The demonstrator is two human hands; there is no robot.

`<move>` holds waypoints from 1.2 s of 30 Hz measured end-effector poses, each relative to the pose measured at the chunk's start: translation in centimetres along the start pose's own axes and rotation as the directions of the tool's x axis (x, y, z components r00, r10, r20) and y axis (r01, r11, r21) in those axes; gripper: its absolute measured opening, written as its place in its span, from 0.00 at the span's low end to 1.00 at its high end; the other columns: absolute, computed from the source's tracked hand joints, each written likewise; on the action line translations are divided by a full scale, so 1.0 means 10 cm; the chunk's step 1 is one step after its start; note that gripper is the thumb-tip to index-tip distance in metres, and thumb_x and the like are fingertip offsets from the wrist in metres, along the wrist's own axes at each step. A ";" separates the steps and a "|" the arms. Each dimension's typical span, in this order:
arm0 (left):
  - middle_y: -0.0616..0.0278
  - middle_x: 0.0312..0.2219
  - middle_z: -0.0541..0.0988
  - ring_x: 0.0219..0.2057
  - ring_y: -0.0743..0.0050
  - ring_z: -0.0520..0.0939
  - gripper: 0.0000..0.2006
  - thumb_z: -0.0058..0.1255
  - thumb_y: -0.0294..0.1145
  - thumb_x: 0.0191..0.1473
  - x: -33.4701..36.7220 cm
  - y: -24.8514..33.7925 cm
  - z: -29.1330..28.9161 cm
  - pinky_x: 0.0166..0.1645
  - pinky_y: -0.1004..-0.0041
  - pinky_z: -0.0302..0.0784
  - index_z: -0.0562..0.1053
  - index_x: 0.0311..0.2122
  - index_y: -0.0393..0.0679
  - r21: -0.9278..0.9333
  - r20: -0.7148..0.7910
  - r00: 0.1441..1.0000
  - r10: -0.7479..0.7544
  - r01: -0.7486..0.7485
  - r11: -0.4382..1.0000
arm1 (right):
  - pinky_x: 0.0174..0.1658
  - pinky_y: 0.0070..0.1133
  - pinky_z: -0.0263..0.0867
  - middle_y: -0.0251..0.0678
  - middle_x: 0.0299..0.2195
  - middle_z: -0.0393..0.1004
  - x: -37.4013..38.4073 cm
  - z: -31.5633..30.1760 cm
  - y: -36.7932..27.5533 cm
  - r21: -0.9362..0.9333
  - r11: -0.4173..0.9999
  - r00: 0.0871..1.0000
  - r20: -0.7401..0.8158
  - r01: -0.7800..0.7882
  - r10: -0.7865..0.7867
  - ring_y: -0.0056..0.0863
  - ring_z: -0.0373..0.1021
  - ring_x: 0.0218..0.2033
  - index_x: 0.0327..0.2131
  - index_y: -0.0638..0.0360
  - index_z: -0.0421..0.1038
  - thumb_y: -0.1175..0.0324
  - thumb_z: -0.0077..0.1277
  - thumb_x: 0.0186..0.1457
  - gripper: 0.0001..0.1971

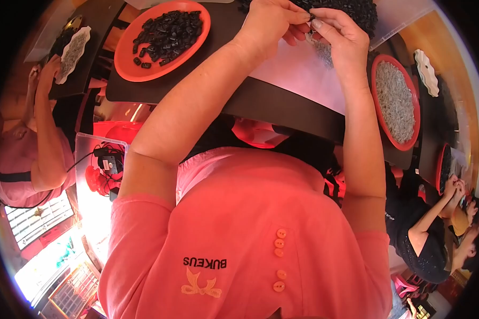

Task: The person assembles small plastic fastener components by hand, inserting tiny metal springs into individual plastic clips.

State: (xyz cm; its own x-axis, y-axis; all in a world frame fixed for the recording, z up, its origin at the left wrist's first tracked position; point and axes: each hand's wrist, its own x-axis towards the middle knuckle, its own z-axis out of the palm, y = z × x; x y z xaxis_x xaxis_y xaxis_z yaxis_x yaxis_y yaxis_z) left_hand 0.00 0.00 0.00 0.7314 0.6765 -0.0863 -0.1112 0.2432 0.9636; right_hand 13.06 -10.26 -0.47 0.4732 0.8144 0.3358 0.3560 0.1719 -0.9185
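Observation:
My left hand (269, 26) and my right hand (348, 45) meet above the table at the top of the view, fingertips pinched together. Between them is a small black piece (311, 17), mostly covered by the fingers, so its exact kind cannot be made out. Just below the hands, a small heap of shiny grey pieces (323, 52) lies on a pale sheet-like surface (298, 80). Behind the right hand spreads a pile of small black plastic parts (356, 16).
To the left, a red plate (123, 58) holds black plastic parts (170, 34). A second red plate (374, 87) on the right carries many small grey pieces (396, 103). Other people sit at tables on the left (34, 154) and right (426, 234). A clear bin (101, 139) with cables stands beside me.

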 end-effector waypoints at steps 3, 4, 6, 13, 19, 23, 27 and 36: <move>0.58 0.20 0.76 0.20 0.71 0.75 0.06 0.49 0.27 0.54 -0.01 0.02 -0.01 0.25 0.75 0.69 0.74 0.29 0.36 -0.072 0.067 0.998 -0.010 0.015 0.997 | 0.35 0.13 0.64 0.30 0.31 0.76 -0.01 0.02 -0.03 0.075 0.997 0.999 0.013 0.029 -0.030 0.16 0.70 0.30 0.39 0.59 0.75 0.74 0.54 0.50 0.11; 0.58 0.20 0.76 0.20 0.71 0.75 0.06 0.49 0.27 0.54 -0.02 0.03 -0.01 0.25 0.76 0.68 0.74 0.29 0.36 -0.125 0.099 0.995 -0.003 0.016 0.992 | 0.32 0.14 0.64 0.31 0.29 0.75 -0.03 0.06 -0.10 0.106 0.994 1.000 0.008 0.014 -0.015 0.17 0.69 0.27 0.40 0.61 0.73 0.77 0.51 0.52 0.10; 0.58 0.20 0.75 0.20 0.71 0.75 0.06 0.48 0.27 0.54 -0.04 0.06 -0.01 0.25 0.76 0.68 0.74 0.29 0.36 -0.181 0.129 0.992 0.006 0.018 0.983 | 0.29 0.15 0.64 0.31 0.26 0.73 -0.04 0.08 -0.16 0.134 0.991 1.000 0.005 -0.002 0.001 0.18 0.69 0.25 0.40 0.63 0.71 0.80 0.48 0.53 0.09; 0.58 0.20 0.74 0.20 0.69 0.74 0.07 0.47 0.27 0.55 -0.03 0.05 -0.05 0.25 0.73 0.68 0.72 0.28 0.35 -0.224 0.077 0.997 -0.023 0.039 0.974 | 0.28 0.14 0.63 0.32 0.24 0.72 0.11 0.01 0.02 0.410 0.861 0.933 0.056 0.302 -0.354 0.16 0.67 0.24 0.36 0.66 0.70 0.80 0.49 0.51 0.07; 0.56 0.21 0.74 0.23 0.65 0.75 0.07 0.45 0.27 0.55 0.05 0.10 -0.07 0.26 0.71 0.69 0.71 0.27 0.36 -0.307 -0.031 0.998 -0.047 0.036 0.951 | 0.30 0.14 0.62 0.30 0.25 0.76 0.38 -0.88 -0.02 -0.447 0.893 0.985 -0.174 -0.060 -0.021 0.15 0.68 0.25 0.34 0.56 0.77 0.72 0.55 0.46 0.09; 0.56 0.22 0.74 0.23 0.65 0.74 0.08 0.45 0.28 0.55 0.14 -0.11 -0.33 0.26 0.70 0.69 0.71 0.27 0.35 -0.496 0.168 0.985 0.033 0.055 0.866 | 0.36 0.27 0.66 0.35 0.28 0.77 0.34 -0.48 0.11 -0.880 0.466 0.993 0.054 0.097 -0.104 0.32 0.73 0.32 0.34 0.46 0.77 0.67 0.49 0.46 0.10; 0.56 0.22 0.74 0.22 0.65 0.74 0.07 0.45 0.28 0.55 0.03 0.08 -0.13 0.26 0.70 0.69 0.70 0.28 0.35 -0.355 -0.088 0.995 -0.048 0.013 0.935 | 0.38 0.32 0.67 0.36 0.32 0.76 0.31 -0.28 0.24 -0.916 0.347 0.979 0.195 0.203 -0.057 0.37 0.72 0.36 0.34 0.43 0.77 0.69 0.46 0.45 0.12; 0.51 0.22 0.76 0.21 0.62 0.77 0.07 0.52 0.26 0.49 0.11 -0.02 -0.18 0.23 0.71 0.69 0.73 0.29 0.30 -0.340 -0.159 0.987 -0.024 -0.032 0.940 | 0.39 0.31 0.66 0.34 0.34 0.75 0.42 -0.26 0.18 -0.887 0.364 0.950 0.313 0.285 0.020 0.37 0.71 0.36 0.33 0.50 0.75 0.68 0.49 0.46 0.09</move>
State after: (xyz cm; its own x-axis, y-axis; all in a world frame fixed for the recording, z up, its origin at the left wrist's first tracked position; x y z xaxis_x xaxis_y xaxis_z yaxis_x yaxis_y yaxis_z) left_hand -0.39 1.95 -0.74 0.6178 0.7722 -0.1486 -0.3567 0.4436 0.8222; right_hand 17.80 -7.97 -0.13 0.2043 0.9503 0.2349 0.9789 -0.1971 -0.0538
